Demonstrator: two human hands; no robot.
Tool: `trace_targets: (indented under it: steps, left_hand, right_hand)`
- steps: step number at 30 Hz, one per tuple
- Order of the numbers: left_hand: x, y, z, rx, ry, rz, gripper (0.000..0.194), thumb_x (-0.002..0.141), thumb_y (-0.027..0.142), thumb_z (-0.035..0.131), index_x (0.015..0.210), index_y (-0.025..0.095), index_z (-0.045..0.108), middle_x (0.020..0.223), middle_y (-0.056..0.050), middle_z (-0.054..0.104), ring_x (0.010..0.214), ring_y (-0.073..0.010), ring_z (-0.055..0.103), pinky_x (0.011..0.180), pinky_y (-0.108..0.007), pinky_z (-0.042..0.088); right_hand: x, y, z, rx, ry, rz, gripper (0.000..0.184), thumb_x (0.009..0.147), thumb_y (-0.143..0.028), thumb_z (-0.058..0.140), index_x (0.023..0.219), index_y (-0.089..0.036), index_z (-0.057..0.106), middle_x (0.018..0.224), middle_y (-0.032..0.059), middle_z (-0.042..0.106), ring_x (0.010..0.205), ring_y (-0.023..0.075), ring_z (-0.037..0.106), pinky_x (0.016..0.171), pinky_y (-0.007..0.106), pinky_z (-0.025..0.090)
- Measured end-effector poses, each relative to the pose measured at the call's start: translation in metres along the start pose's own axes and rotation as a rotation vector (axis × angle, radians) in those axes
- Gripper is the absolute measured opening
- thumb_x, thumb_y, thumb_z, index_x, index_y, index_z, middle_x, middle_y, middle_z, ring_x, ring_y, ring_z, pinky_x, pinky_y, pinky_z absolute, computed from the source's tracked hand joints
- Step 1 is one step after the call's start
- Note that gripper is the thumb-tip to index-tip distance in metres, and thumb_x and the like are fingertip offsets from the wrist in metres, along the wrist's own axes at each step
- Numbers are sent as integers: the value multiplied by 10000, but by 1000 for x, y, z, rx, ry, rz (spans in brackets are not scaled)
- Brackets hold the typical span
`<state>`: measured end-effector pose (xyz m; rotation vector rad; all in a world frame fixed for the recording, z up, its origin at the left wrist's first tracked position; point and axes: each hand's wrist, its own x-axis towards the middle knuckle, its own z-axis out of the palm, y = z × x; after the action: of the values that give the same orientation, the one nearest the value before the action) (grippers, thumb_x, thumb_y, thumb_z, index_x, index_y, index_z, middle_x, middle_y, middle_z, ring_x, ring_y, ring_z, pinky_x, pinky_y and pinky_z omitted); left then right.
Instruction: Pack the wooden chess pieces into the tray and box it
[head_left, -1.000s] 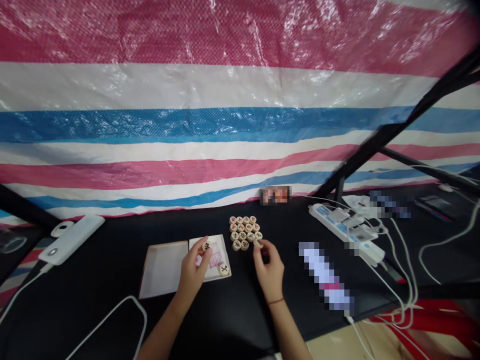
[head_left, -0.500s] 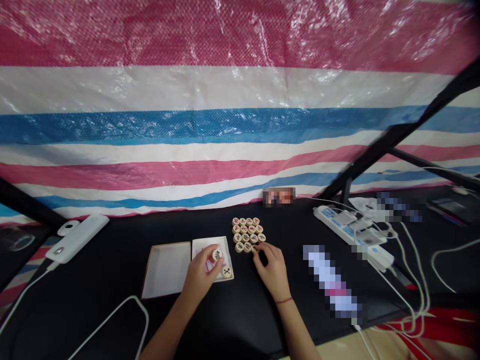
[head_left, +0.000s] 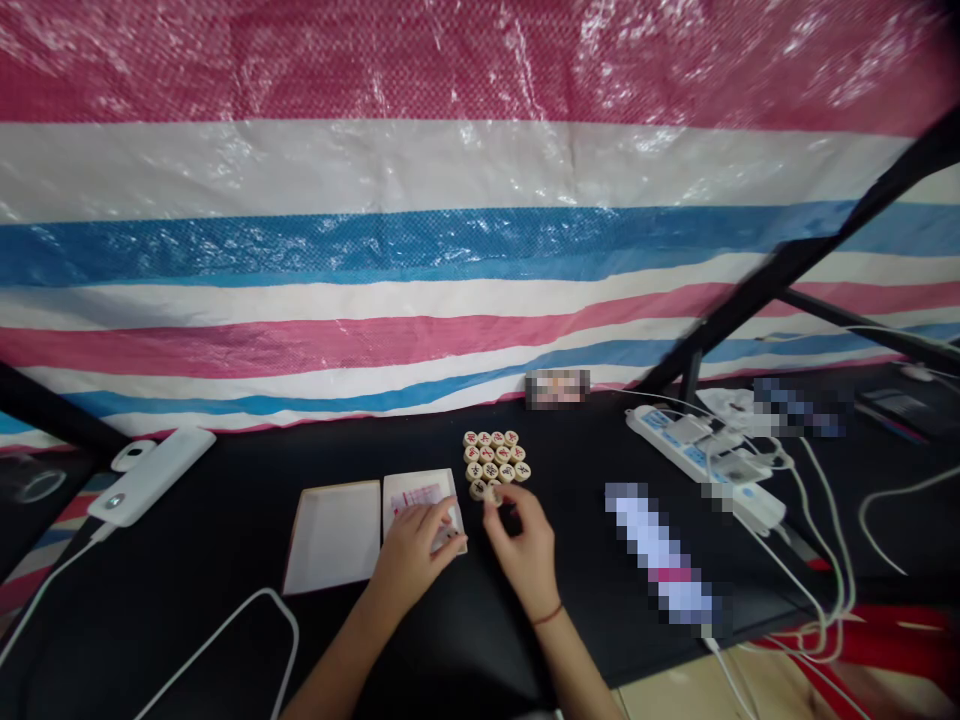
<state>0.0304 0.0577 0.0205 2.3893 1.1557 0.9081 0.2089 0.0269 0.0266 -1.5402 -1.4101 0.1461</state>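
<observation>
My right hand (head_left: 529,545) pinches a round Chinese chess piece (head_left: 492,495) at the near edge of a block of pieces. This block of pale chess pieces (head_left: 496,455) stands in tight rows, red characters at the back and dark ones nearer me; my right fingers hide part of the nearest row. Over the white box tray (head_left: 420,477) is my left hand (head_left: 420,545), thumb and fingers apart. A bit of a chess piece shows between them, mostly covered. Pink printed paper (head_left: 414,497) lies inside the tray. The box lid (head_left: 335,535) lies inner side up to the left.
A white power strip (head_left: 154,478) lies at the left, its cable (head_left: 225,640) looping over the black table (head_left: 247,460). At the right are a blurred-out long object (head_left: 660,555) and another power strip (head_left: 701,465) with plugs and tangled cables. Striped sheeting (head_left: 420,240) hangs behind.
My left hand no longer shows the piece it held up; its fingers have spread lower over the tray. My right hand has shifted left along the nearest row, now pinching a piece there.
</observation>
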Motion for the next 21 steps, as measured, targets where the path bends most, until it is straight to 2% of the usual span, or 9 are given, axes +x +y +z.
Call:
trace_targets:
  steps: [2,4,7,11,14,17,21]
  left_hand:
    - [1,-1,-1,57,-23,-20,219,873,283,581,1079,226,626,882,-35,712,826,-222,666,791,-387,517]
    - [2,-2,-2,102,-19,-44,154,879,268,564,995,216,653,889,-43,717,817,-230,662,784,-392,507]
    - [4,-6,-8,146,-5,-76,147,887,266,547,953,213,667,907,-49,719,842,-237,651,790,-390,494]
    - [2,-15,-23,247,-13,-110,160,881,228,532,959,221,671,960,-51,707,936,-252,624,880,-430,439]
    - [-4,-16,-32,321,-16,-126,178,879,189,515,957,239,667,992,-30,703,1051,-261,591,1017,-506,303]
    - [-11,-13,-33,356,-37,-176,186,878,163,512,902,259,668,975,1,700,1116,-256,560,1048,-523,224]
    - [-19,-5,-30,396,-37,-209,187,863,154,524,861,270,671,984,6,699,1149,-272,528,1031,-541,207]
  right_hand:
    - [5,23,-8,-135,80,5,178,879,-306,545,975,-180,627,939,94,672,865,228,603,800,391,496]
    - [8,41,-13,-216,45,-17,199,872,-317,548,980,-175,638,947,101,683,892,246,597,824,417,485]
    - [7,56,-15,-248,-36,-31,213,869,-322,547,993,-177,642,933,99,696,892,255,600,814,419,484]
    - [1,59,-9,-262,-78,-40,198,881,-304,528,980,-174,639,942,106,696,887,252,607,801,402,477]
    - [0,61,-6,-292,-75,-44,214,885,-319,522,994,-170,631,953,110,694,893,254,607,792,393,471]
    - [1,63,-6,-307,-79,-44,234,898,-338,503,995,-169,633,948,110,696,883,250,604,776,377,469]
    - [2,61,-8,-298,-80,-49,260,906,-344,500,1054,-169,621,976,107,686,904,249,592,793,381,466]
